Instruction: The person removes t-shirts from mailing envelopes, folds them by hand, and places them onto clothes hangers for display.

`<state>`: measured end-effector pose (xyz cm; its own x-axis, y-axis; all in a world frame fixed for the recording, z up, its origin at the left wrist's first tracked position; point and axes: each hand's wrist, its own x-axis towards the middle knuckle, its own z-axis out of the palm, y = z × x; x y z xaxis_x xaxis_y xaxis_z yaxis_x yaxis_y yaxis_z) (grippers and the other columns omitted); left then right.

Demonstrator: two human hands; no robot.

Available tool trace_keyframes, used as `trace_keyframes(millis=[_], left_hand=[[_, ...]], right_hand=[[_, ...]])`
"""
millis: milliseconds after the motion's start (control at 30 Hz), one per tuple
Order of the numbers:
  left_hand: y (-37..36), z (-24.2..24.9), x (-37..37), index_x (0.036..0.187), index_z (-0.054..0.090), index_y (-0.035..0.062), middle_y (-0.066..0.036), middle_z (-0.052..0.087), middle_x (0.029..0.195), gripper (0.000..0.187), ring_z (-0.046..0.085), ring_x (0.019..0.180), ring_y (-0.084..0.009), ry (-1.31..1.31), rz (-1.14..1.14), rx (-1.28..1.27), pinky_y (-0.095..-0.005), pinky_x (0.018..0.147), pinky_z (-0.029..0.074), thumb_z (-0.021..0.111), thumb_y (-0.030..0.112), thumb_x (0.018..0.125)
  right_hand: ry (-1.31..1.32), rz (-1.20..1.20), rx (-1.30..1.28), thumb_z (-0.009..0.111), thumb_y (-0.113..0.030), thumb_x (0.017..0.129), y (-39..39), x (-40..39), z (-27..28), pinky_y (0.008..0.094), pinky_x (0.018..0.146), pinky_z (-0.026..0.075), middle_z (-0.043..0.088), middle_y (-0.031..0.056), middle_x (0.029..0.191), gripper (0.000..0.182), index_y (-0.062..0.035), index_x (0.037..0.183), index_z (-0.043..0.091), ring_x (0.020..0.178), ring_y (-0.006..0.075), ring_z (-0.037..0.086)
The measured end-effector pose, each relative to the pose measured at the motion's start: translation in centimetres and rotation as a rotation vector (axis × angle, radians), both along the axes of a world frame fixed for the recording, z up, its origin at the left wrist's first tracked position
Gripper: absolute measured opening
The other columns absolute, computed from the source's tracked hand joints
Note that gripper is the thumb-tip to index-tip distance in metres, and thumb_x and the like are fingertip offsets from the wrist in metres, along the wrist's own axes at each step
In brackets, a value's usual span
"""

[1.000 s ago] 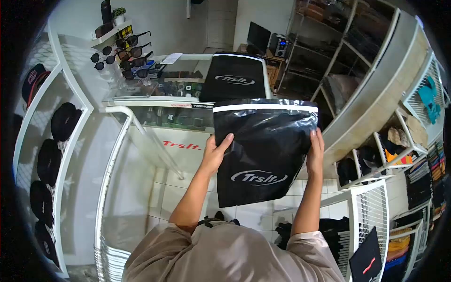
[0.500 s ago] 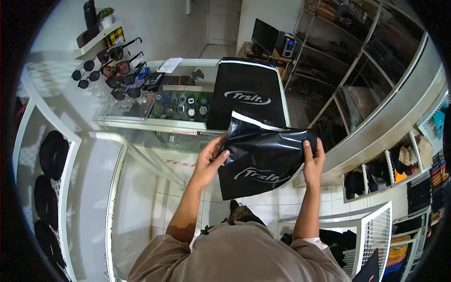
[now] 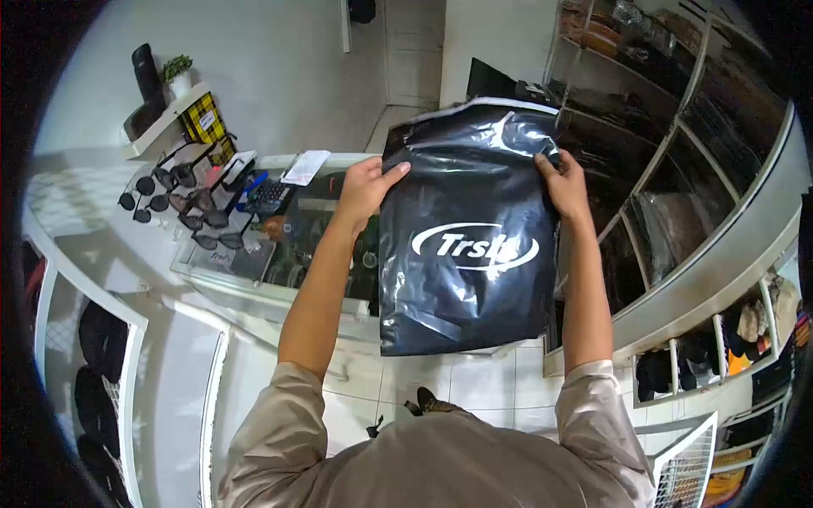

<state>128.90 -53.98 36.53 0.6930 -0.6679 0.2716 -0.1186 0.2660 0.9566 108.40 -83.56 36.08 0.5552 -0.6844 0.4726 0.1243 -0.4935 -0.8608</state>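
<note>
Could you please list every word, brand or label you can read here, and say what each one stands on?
"Trslt": white logo in an oval on the black plastic bag, held up by left hand and right hand; the last letters are creased.
Paper slip on the glass counter: too small to read.

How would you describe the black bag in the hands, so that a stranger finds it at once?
Start at the glass counter with its row of sunglasses. Just to its right, the left hand and right hand hold up a glossy black plastic bag by its top corners. Nothing else nearby is black, shiny and printed with a white oval logo.
</note>
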Motion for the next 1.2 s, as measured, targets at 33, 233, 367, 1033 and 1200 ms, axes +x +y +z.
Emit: trace_keyframes(millis=[33,233,367,1033,1200], left_hand=[[-1.5,-1.3,2.1,0.108,0.069,-0.0048,-0.007,0.074,0.098,0.026,0.067,0.084,-0.0114,-0.006,-0.002,-0.001,-0.0262,0.076,0.053,0.075,0.015,0.092],[-7.3,-9.8,9.2,0.095,0.076,-0.0001,-0.010,0.076,0.083,0.034,0.070,0.077,-0.0168,-0.186,0.299,0.451,-0.0315,0.073,0.054,0.086,0.029,0.080],[-7.9,-14.1,10.9,0.100,0.078,0.0055,-0.013,0.077,0.099,0.040,0.073,0.092,-0.0299,-0.455,0.476,0.629,-0.0412,0.080,0.056,0.086,0.038,0.077],[5.9,-8.9,-4.0,0.112,0.072,0.0042,-0.024,0.072,0.104,0.061,0.071,0.094,-0.0398,-0.728,0.380,1.037,-0.0491,0.081,0.055,0.059,0.060,0.093],[7.6,-11.1,-10.5,0.113,0.072,0.0028,-0.020,0.068,0.100,0.054,0.069,0.088,-0.0387,-0.853,0.647,0.899,-0.0476,0.075,0.056,0.060,0.053,0.096]], right_hand=[[0.061,-0.069,-0.040,0.075,-0.027,0.092,-3.6,2.2,-2.2,0.0305,0.091,0.049,0.071,0.0154,0.113,0.047,0.0069,0.123,0.062,0.101,0.0203,0.066],[0.395,-0.372,-0.055,0.082,-0.050,0.079,-6.1,7.6,-10.7,0.0431,0.097,0.051,0.069,0.0275,0.118,0.069,0.0020,0.122,0.066,0.114,0.0403,0.066],[0.591,-0.413,-0.041,0.076,-0.044,0.085,-3.9,6.9,-12.3,0.0443,0.096,0.051,0.072,0.0229,0.114,0.060,-0.0023,0.126,0.066,0.109,0.0388,0.068],[0.823,-0.369,-0.231,0.061,-0.051,0.095,10.6,-7.5,-9.9,0.0510,0.093,0.052,0.063,0.0271,0.115,0.061,-0.0015,0.132,0.061,0.109,0.0468,0.063],[0.720,-0.515,-0.478,0.058,-0.037,0.100,16.3,-9.8,-12.1,0.0488,0.081,0.052,0.061,0.0235,0.107,0.050,0.0031,0.128,0.063,0.096,0.0396,0.061]])
